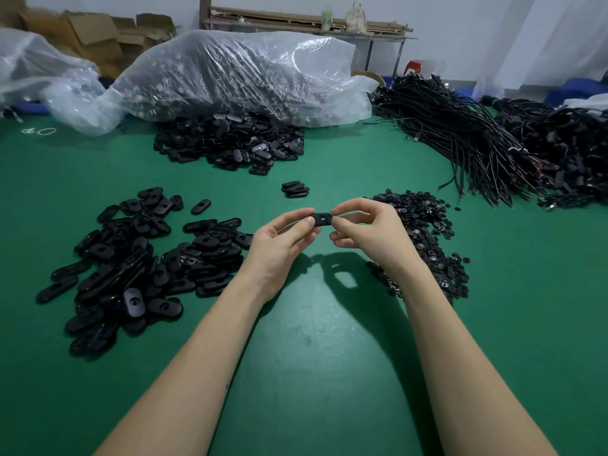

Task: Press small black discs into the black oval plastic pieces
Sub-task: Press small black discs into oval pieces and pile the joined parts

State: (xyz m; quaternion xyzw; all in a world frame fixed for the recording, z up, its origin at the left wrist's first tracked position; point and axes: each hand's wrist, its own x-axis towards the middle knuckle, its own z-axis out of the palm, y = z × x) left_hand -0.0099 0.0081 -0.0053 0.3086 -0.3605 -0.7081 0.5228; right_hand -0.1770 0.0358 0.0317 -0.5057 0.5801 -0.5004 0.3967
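Note:
A black oval plastic piece (322, 219) hangs above the green table (322, 340), held between both hands. My left hand (279, 248) pinches its left end with thumb and fingers. My right hand (368, 230) pinches its right end. Whether a disc sits in its opening I cannot tell. A heap of small black discs (424, 232) lies right of my right hand. A big heap of black oval pieces (138, 258) lies to the left.
Another heap of oval pieces (230, 143) lies at the back by a clear plastic bag (237, 74) full of parts. A few ovals (295, 189) sit just beyond my hands. Bundles of black cables (477, 139) cover the right side.

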